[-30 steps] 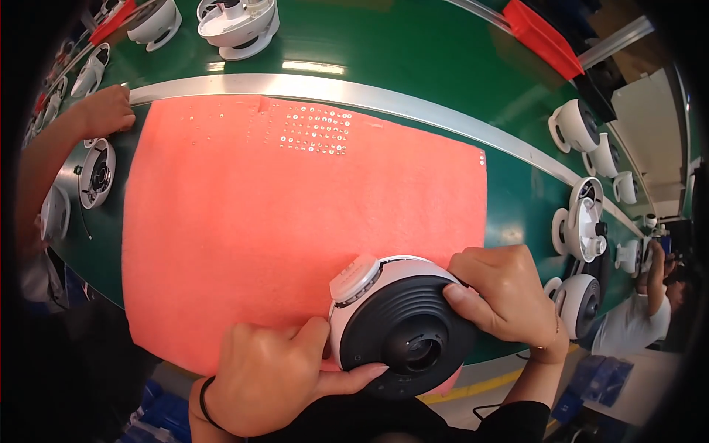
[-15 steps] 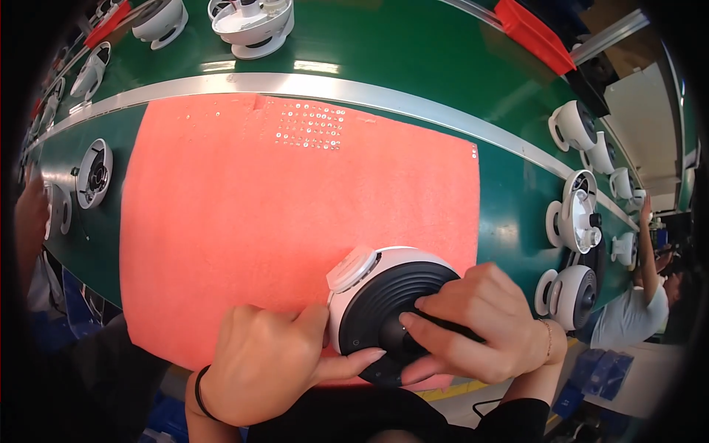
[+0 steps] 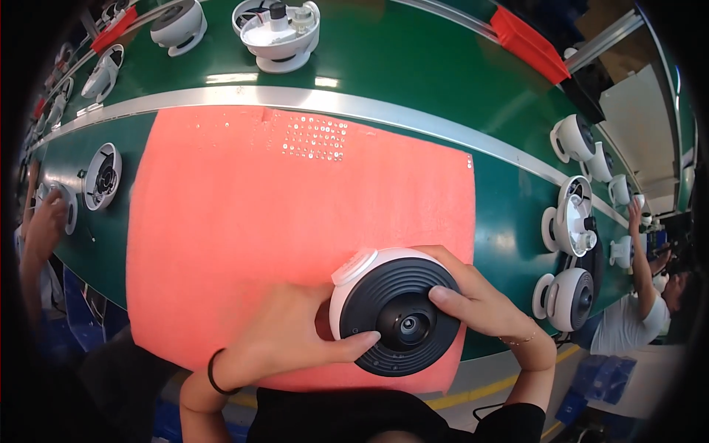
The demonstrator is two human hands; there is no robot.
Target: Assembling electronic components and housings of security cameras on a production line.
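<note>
I hold a round white device with a black ridged face and a lens-like recess at its centre. Its face is turned toward me, over the near right part of the pink mat. My left hand grips its left side, the thumb lying on the face's lower left; its other fingers are partly hidden behind the housing. From the right, my right hand wraps the housing with its thumb on the ridges and its fingers mostly out of sight behind. A white foot sticks out at the device's upper left.
Small screws stand in rows at the mat's far side. Similar white devices are on the green bench to the right, with an open housing at left. Beyond a metal rail stand more units. Co-workers' arms show at both sides.
My right hand has moved off the centre of the black face to the device's right side, uncovering the lens-like recess. The device now faces me more squarely. My left hand has shifted slightly.
</note>
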